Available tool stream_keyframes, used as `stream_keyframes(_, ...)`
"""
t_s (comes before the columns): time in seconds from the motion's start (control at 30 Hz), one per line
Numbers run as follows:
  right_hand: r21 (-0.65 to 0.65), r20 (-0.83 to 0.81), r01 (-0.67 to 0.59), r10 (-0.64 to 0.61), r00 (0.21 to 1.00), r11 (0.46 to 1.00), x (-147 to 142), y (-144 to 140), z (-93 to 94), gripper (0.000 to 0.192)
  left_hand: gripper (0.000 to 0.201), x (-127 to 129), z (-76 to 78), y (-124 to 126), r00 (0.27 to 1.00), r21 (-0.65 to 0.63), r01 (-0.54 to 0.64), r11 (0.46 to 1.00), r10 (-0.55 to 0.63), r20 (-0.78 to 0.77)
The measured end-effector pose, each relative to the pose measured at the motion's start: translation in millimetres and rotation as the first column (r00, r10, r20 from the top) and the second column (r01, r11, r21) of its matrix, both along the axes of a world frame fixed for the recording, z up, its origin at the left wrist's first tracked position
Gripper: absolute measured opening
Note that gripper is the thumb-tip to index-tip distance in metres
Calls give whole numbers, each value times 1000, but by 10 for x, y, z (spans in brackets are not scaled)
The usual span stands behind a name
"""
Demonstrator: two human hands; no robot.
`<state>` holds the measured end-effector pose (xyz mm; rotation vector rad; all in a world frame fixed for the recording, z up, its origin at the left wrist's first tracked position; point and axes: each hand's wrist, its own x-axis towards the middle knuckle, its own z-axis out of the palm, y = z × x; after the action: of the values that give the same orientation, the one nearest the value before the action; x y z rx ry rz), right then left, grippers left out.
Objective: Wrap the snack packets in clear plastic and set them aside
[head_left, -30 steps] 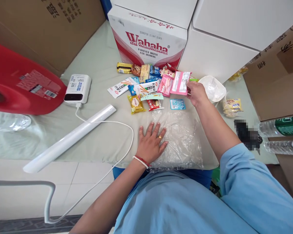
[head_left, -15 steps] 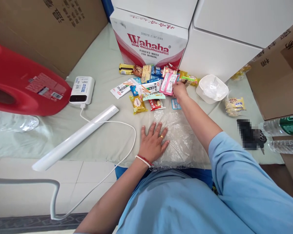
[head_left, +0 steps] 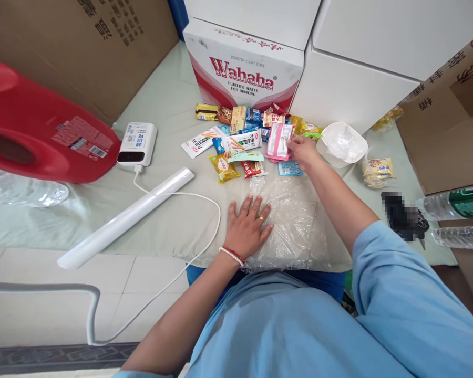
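Observation:
My left hand (head_left: 247,227) lies flat with spread fingers on the cloth and the left edge of a clear plastic bag (head_left: 289,226). Farther forward, my right hand (head_left: 304,151) has its fingers closed at the right edge of a pink-and-white snack packet (head_left: 279,140); the fingertips are partly hidden. A light-blue packet (head_left: 289,168) lies just below that packet. To its left are white snack-stick packets (head_left: 242,140), a yellow packet (head_left: 224,168), a red packet (head_left: 254,168) and a pale-green strip (head_left: 246,156). More small snack packets lie behind.
A Wahaha carton (head_left: 244,68) stands behind the snacks. Right of my right hand are a white bowl (head_left: 345,157) with plastic in it and a yellow packet (head_left: 379,168). At left are a white power bank (head_left: 137,144) with a cable, a white tube (head_left: 126,219) and a red jug (head_left: 47,121).
My right hand has moved slightly right, and the pink-and-white packet has shifted and turned more upright. More of the light-blue packet shows. My left hand stays in place.

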<state>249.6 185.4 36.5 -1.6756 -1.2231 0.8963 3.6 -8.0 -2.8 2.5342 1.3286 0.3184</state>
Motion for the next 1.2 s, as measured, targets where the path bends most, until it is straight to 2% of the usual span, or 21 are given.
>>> stream_keyframes(0.07,85,267,-86,60,962,993,137,-306,232,21,56,4,10,-1,1000,-6,-1,1000,1,1)
stream_keyframes(0.1,125,426,-162,95,900,979,188,-496,370,17,56,6,15,-2,1000,-10,-2,1000,2,3)
stream_keyframes(0.17,113,663,-339,183,726,934,232,-928,640,17,56,8,26,-2,1000,-18,-3,1000,3,14)
stream_keyframes(0.23,-9,783,-453,288,551,892,189,-1372,817,25,54,6,30,1,1000,-20,-1,1000,1,24)
stream_keyframes(0.3,-177,844,-489,388,371,854,86,-1762,841,30,51,-1,25,8,999,-18,1,1000,0,32)
stream_keyframes(0.37,-317,844,-531,489,219,786,-30,-2062,736,35,50,-9,12,18,999,-23,-11,1000,11,38)
stream_keyframes(0.47,-421,805,-617,587,83,665,-140,-2378,529,41,53,-19,-10,30,998,-35,-41,999,43,44)
stream_keyframes(0.53,-419,792,-670,607,60,613,-146,-2540,478,44,54,-22,-19,33,998,-32,-43,999,44,39)
stream_keyframes(0.6,-384,780,-707,619,96,593,-94,-2656,522,45,53,-22,-20,34,999,-24,-36,999,36,31)
stream_keyframes(0.67,-351,734,-704,648,201,617,-1,-2682,620,42,52,-20,-16,36,999,-17,-33,999,34,25)
stream_keyframes(0.77,-353,582,-653,704,407,670,143,-2511,720,39,52,-11,-7,42,999,-17,-36,999,36,21)
stream_keyframes(0.83,-399,496,-639,741,453,658,184,-2311,697,39,52,-6,-3,47,999,-18,-39,999,39,22)
stream_keyframes(0.9,-472,486,-613,767,419,634,154,-2129,622,37,51,-3,-1,51,999,-15,-41,999,41,23)
stream_keyframes(1.03,-557,605,-494,734,310,667,-42,-2001,493,41,51,-5,-8,52,999,-7,-32,999,32,17)
stream_keyframes(1.17,-564,599,-573,772,212,595,-220,-2102,442,83,51,-14,-25,48,1000,11,-24,1000,24,13)
stream_keyframes(1.2,-564,613,-577,768,185,590,-250,-2134,426,88,51,-16,-29,46,1000,16,-25,1000,24,14)
